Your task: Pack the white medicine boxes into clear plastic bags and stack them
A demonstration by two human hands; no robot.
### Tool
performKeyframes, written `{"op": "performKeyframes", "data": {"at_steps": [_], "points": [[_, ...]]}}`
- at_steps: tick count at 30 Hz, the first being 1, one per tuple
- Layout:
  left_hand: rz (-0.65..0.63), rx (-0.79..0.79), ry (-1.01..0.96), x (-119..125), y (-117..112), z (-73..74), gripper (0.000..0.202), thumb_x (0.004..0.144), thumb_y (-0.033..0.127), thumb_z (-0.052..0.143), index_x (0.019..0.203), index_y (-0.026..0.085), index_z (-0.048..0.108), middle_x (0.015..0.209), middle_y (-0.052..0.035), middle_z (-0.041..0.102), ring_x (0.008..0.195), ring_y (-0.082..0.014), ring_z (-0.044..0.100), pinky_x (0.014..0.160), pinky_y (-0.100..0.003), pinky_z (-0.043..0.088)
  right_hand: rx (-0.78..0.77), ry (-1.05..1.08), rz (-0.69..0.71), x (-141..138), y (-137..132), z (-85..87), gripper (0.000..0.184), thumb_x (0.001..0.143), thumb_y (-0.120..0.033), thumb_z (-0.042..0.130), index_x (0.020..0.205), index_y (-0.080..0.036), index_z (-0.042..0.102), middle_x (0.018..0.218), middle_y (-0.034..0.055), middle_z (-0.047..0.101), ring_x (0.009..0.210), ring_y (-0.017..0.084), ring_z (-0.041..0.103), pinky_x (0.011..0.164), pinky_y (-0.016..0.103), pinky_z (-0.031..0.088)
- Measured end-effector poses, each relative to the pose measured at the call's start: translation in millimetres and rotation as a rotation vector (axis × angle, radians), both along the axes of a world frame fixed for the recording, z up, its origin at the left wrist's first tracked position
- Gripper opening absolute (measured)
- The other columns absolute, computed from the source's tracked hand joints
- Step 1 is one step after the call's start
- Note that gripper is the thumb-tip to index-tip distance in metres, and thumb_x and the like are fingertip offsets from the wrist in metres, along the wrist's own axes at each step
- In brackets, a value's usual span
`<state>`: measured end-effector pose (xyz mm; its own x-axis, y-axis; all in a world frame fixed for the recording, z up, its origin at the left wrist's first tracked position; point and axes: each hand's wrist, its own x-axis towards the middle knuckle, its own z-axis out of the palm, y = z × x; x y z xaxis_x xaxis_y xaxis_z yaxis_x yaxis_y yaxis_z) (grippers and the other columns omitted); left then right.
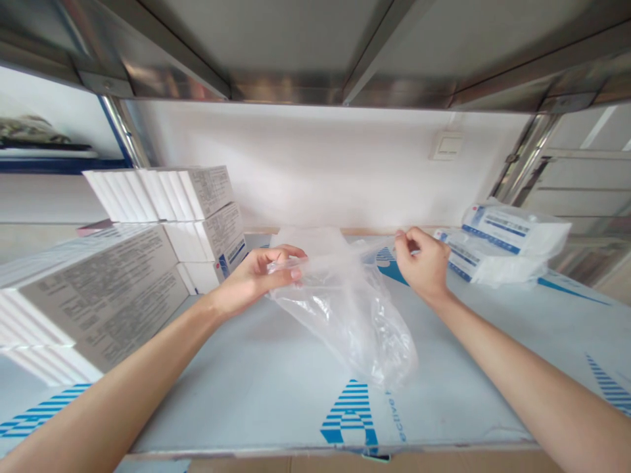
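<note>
Person at a shelf, two bare hands, both on one clear plastic bag (345, 315); taking the white boxes (148, 282) as landmark, the bag is right of them, its upper edge stretched between the hands, its body sagging toward the shelf front, crumpled and shiny at the low end. Can't tell from where I stand if that low end touches the surface. Left hand (261, 279) is just right of the boxes, thumb and fingers pinching the bag's near end, plastic running between them. Right hand (424, 259) is farther right of the boxes, past the bag, fingers curled in, thumb pressed to them, gripping the far end of the same edge; exact fingertip contact too blurry. More clear plastic (305, 238) lies behind the bag, right of the boxes' rear pile. Boxes themselves: several piles, dense print on the sides, blue label on some rear ones. Well right of them, beyond the right hand, two film-wrapped packs, upper pack (517, 226) on lower pack (488, 259), both with blue labels. All on a shelf surface (236, 387) with pale blue film and blue logos. Steel shelf (290, 46) above the boxes; white wall (335, 164) behind them, switch (447, 145) on it, well to their right.
</note>
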<state>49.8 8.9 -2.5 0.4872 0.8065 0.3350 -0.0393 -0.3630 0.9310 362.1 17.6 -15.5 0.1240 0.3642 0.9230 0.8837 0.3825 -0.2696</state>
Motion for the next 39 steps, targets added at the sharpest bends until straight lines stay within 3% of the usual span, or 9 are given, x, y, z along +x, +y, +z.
{"op": "performKeyframes", "data": {"at_steps": [4,7,10,13,18,24,27,32,39], "points": [[0.036,0.029,0.022,0,3,-4.0,0.022,0.074,0.034,0.082,0.072,0.017,0.067,0.124,-0.0070,0.067,0.094,-0.0198,0.068,0.076,-0.031,0.056,-0.023,0.135,0.037,0,0,1.9,0.036,0.090,-0.030,0.056,0.057,-0.024,0.044,0.047,-0.0035,0.050,0.048,0.015,0.051,0.059,0.029,0.041],[0.077,0.011,0.023,0,3,-2.8,0.028,0.080,0.040,0.076,0.065,0.017,0.069,0.123,-0.0077,0.069,0.104,-0.0234,0.067,0.076,-0.031,0.057,0.000,0.204,0.109,-1,0,2.6,0.012,0.086,-0.028,0.060,0.077,-0.023,0.056,0.068,0.0006,0.064,0.060,0.018,0.060,0.063,0.032,0.047],[0.040,-0.013,0.020,0,0,-0.7,0.032,0.084,0.044,0.071,0.066,0.018,0.070,0.118,-0.0073,0.071,0.104,-0.0235,0.068,0.076,-0.030,0.057,0.086,0.023,0.232,-4,-6,5.1,0.027,0.085,-0.027,0.059,0.112,-0.022,0.059,0.113,0.0114,0.067,0.099,0.027,0.065,0.084,0.043,0.051],[-0.043,-0.056,0.025,0,-3,0.0,0.029,0.089,0.048,0.065,0.086,0.021,0.074,0.117,-0.0070,0.073,0.096,-0.0220,0.070,0.078,-0.033,0.056,0.041,-0.309,0.370,-14,-19,9.3,0.033,0.086,-0.028,0.057,0.119,-0.027,0.062,0.129,0.0104,0.064,0.121,0.033,0.057,0.102,0.053,0.041],[-0.153,0.015,0.148,-1,-4,0.2,0.028,0.091,0.047,0.063,0.096,0.023,0.077,0.128,-0.0063,0.067,0.099,-0.0220,0.069,0.081,-0.031,0.054,-0.097,-0.539,0.547,-35,-35,11.5,0.022,0.088,-0.029,0.052,0.104,-0.028,0.067,0.089,0.0041,0.073,0.085,0.025,0.066,0.087,0.046,0.046],[-0.152,0.043,0.157,-2,-6,4.8,0.030,0.085,0.046,0.069,0.101,0.022,0.076,0.113,-0.0078,0.072,0.089,-0.0221,0.069,0.073,-0.030,0.053,-0.123,-0.568,0.577,-43,-36,7.6,0.023,0.093,-0.025,0.046,0.081,-0.022,0.066,0.056,-0.0013,0.056,0.053,0.017,0.049,0.061,0.035,0.037],[-0.109,0.033,0.127,1,-7,5.4,0.029,0.083,0.045,0.072,0.098,0.020,0.076,0.115,-0.0091,0.072,0.092,-0.0234,0.070,0.076,-0.032,0.055,-0.244,-0.469,0.646,-42,-37,8.5,0.025,0.095,-0.032,0.047,0.085,-0.022,0.068,0.063,0.0004,0.061,0.060,0.017,0.054,0.064,0.034,0.041],[-0.064,0.027,0.111,4,-6,1.9,0.026,0.087,0.045,0.068,0.097,0.023,0.076,0.130,-0.0071,0.066,0.105,-0.0245,0.068,0.083,-0.031,0.056,-0.615,-0.040,1.044,-46,-39,10.4,0.038,0.097,-0.049,0.050,0.122,-0.026,0.065,0.117,0.0080,0.069,0.102,0.022,0.065,0.090,0.040,0.050],[-0.042,0.053,0.142,2,-3,-0.3,0.026,0.088,0.047,0.067,0.089,0.024,0.078,0.131,-0.0072,0.066,0.106,-0.0254,0.068,0.082,-0.033,0.056,-0.793,0.338,1.130,-50,-37,12.1,0.015,0.080,-0.035,0.075,0.076,-0.021,0.071,0.074,0.0003,0.068,0.068,0.014,0.062,0.066,0.028,0.050]]}}
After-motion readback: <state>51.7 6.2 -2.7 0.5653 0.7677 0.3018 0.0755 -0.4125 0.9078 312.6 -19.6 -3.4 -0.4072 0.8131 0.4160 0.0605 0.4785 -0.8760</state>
